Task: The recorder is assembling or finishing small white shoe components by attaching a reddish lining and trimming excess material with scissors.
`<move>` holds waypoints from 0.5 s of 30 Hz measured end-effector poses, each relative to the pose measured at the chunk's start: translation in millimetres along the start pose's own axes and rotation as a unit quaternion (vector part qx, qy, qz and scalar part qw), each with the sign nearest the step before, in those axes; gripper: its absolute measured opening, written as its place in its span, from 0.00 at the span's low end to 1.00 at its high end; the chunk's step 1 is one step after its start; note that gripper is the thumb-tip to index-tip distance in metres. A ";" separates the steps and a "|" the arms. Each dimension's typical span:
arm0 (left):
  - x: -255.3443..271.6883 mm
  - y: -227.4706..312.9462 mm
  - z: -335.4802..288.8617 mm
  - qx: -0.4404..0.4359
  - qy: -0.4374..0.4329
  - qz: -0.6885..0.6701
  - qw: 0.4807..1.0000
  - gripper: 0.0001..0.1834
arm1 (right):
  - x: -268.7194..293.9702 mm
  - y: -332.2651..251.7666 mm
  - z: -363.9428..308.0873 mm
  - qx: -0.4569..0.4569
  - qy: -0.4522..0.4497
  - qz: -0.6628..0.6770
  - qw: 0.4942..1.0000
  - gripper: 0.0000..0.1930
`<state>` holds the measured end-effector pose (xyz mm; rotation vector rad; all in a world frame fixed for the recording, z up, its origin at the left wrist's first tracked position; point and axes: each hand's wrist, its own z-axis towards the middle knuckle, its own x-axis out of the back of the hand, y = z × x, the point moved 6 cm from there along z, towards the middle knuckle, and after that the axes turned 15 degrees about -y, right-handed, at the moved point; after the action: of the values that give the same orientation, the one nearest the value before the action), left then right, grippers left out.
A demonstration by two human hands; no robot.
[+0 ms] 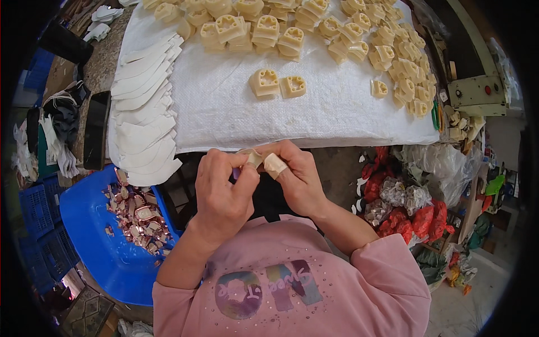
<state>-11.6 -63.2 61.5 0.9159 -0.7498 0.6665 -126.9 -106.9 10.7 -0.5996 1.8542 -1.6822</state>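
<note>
Just in front of the table's near edge, my left hand [222, 182] and my right hand [298, 177] meet. Both pinch a small curved cream piece [254, 158], mostly covered by my fingers. A bit of purple shows under my left fingers. Beige tape [274, 165] wraps my right thumb. Beyond my hands, two beige moulded blocks shaped like shoe heels [265, 83] stand on the white woven cloth [224, 121]. Overlapping white curved cut pieces [143, 121] lie in a row along the cloth's left side.
Many more beige heel blocks [407, 70] are heaped at the table's back and right. Low on the left, a blue tub [106, 253] holds shiny pinkish pieces [137, 219]. A dark phone-like slab [97, 130] stands beside the cloth. Red and clear plastic bags [404, 205] crowd the right.
</note>
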 end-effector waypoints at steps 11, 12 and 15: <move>6.2 -11.1 -10.5 0.038 0.076 -0.160 0.983 0.11 | 0.6 -12.4 8.7 0.071 -0.071 -0.065 0.993 0.09; 6.0 -11.4 -10.2 0.038 0.076 -0.160 0.983 0.11 | 0.7 -14.3 6.7 0.095 -0.051 -0.106 0.988 0.08; 5.7 -10.7 -10.4 0.029 0.074 -0.163 0.983 0.10 | 2.2 -2.8 2.3 0.040 -0.029 0.037 0.998 0.07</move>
<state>2.8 -57.9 57.1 1.0039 -0.4364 0.4611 -127.2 -110.4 13.2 -0.5347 1.7399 -1.6645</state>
